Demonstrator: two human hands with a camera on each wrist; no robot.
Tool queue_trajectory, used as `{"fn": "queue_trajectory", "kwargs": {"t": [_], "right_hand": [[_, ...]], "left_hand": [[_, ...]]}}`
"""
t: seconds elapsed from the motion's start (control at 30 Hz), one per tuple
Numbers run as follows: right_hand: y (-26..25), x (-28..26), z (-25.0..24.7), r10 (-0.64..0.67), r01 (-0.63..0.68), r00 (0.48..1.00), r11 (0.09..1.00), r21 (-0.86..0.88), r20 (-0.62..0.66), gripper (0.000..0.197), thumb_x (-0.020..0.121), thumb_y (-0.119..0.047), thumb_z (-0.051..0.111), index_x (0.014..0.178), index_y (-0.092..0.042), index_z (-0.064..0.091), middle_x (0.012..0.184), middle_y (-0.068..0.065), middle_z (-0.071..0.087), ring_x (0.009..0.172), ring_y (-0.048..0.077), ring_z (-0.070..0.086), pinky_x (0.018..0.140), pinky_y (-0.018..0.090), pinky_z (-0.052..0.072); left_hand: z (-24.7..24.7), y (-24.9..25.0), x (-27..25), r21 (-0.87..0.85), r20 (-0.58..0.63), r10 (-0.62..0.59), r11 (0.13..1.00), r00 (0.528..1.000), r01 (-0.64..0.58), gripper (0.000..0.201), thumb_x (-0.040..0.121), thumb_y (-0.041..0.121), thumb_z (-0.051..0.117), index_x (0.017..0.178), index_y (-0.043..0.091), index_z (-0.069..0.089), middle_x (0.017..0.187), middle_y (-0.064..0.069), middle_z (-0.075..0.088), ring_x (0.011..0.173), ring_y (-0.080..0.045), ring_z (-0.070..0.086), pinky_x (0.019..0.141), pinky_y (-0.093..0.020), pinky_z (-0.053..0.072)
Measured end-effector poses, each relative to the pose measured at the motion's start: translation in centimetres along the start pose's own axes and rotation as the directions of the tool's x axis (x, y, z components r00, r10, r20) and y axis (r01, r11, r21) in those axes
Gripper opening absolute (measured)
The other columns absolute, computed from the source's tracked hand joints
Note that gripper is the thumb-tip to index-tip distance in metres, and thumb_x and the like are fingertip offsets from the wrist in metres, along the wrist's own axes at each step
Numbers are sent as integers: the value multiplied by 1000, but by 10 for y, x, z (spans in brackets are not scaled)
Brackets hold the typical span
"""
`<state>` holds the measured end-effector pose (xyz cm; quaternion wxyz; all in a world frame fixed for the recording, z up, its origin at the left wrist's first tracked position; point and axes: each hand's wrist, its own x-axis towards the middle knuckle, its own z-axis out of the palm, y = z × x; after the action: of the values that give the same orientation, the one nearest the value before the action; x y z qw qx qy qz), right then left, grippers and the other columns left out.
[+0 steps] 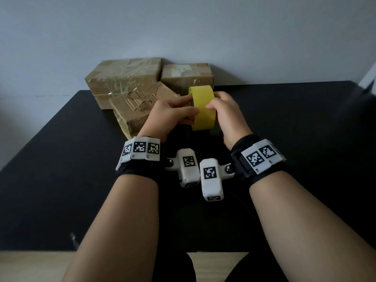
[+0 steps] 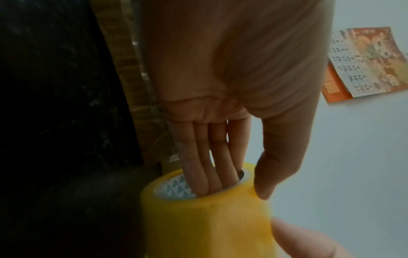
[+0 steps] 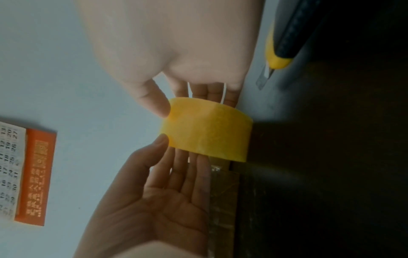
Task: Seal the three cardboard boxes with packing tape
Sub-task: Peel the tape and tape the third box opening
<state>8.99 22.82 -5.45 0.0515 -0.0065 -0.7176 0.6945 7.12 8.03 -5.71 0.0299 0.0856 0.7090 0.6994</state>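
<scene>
Two hands hold the yellow tape roll (image 1: 202, 107) up off the black table (image 1: 61, 169), in front of the three cardboard boxes (image 1: 130, 86). Your left hand (image 1: 171, 116) has its fingers (image 2: 203, 171) pushed into the roll's core, thumb on the outer band. Your right hand (image 1: 225, 115) pinches the opposite side, thumb on the band. The boxes crowd the table's far edge by the wall; the nearest one sits just left of your left wrist. A yellow-tipped utility knife (image 3: 280, 50) lies on the table beneath your right hand. Bare tabletop stretches right and toward you.
</scene>
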Motion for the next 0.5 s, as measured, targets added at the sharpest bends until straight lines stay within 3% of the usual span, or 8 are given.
{"fn": "queue_trajectory", "kwargs": {"t": [0.1, 0.2, 0.37, 0.5], "right_hand": [[0, -1, 1, -2, 2, 1000, 1000, 12, 5, 37, 70, -22, 51, 105, -17, 63, 105, 8, 65, 103, 27, 62, 87, 43, 50], [2, -1, -1, 0, 0, 1000, 1000, 0, 27, 37, 75, -10, 51, 110, -16, 64, 107, 8, 65, 107, 29, 61, 93, 47, 50], [1, -3, -4, -17, 19, 999, 999, -39, 52, 48, 79, 4, 49, 119, -16, 66, 99, 5, 67, 101, 24, 63, 84, 35, 50], [-2, -8, -4, -10, 13, 998, 998, -56, 61, 37, 84, 0, 50, 112, -14, 70, 107, 15, 69, 103, 28, 63, 86, 37, 51]], "left_hand": [[0, -2, -2, -26, -19, 11, 1000, 1000, -11, 42, 83, 1, 67, 125, 3, 62, 105, -23, 69, 89, -27, 66, 84, -34, 57], [-1, -2, -3, -54, -22, 15, 998, 1000, -16, 38, 85, 0, 65, 123, 3, 63, 101, -24, 69, 87, -28, 65, 86, -38, 56], [-1, -2, -1, -95, 6, 33, 995, 999, -32, 29, 87, 1, 62, 116, 2, 66, 88, -19, 66, 78, -23, 64, 77, -29, 58], [-2, -3, -1, -106, -20, 47, 993, 999, -49, 12, 89, 5, 63, 98, 3, 69, 79, -9, 70, 74, -16, 66, 73, -26, 57]]}}
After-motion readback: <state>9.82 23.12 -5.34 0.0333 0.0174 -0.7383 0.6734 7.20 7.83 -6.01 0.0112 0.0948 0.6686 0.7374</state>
